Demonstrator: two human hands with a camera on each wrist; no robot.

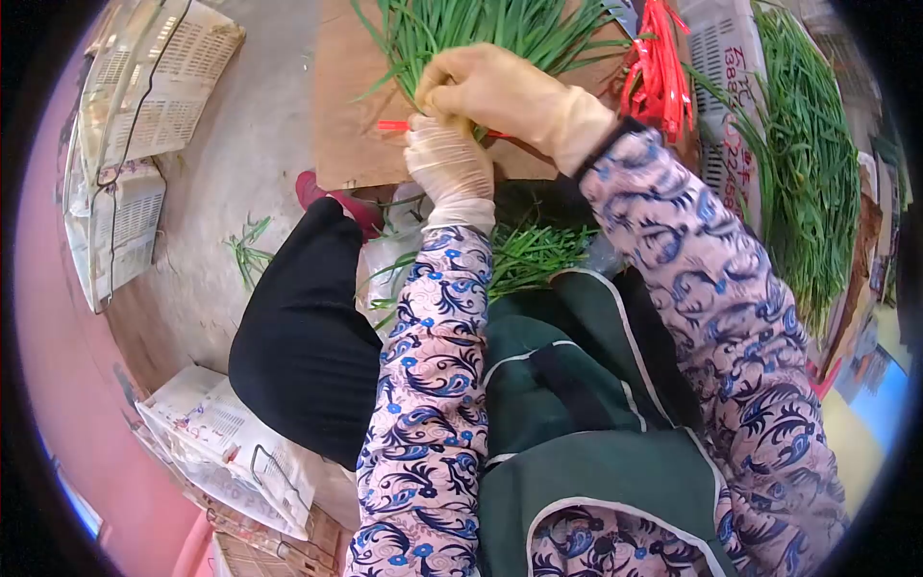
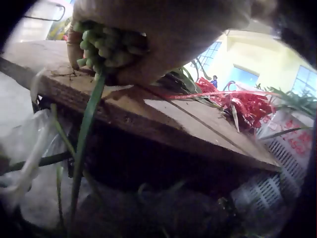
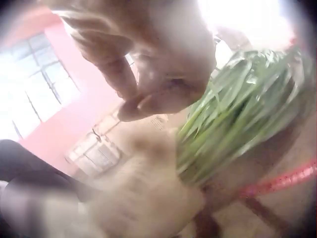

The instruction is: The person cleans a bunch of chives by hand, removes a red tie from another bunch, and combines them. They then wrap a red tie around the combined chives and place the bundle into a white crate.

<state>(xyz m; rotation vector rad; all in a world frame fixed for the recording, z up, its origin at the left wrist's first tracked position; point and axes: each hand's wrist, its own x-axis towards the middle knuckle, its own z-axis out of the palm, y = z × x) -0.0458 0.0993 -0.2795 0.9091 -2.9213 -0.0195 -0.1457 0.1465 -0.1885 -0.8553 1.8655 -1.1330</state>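
A gloved left hand (image 1: 450,173) grips a bunch of garlic chives (image 1: 510,29) near its base over a wooden board (image 1: 348,115). The cut stem ends (image 2: 106,47) poke out of that grip toward the person in the left wrist view. Just above it hangs the gloved right hand (image 1: 514,101), its fingers curled. Thumb and fingertip (image 3: 132,110) meet in the right wrist view, with nothing visible between them. A red strip (image 1: 392,125) lies on the board under the bunch, its ends showing on both sides.
A bundle of red strips (image 1: 663,77) lies at the board's right edge. Beyond it a white crate (image 1: 726,125) stands beside a heap of chives (image 1: 803,173). Loose chives (image 1: 538,260) lie below the board, near the lap. White crates (image 1: 159,87) stand at left.
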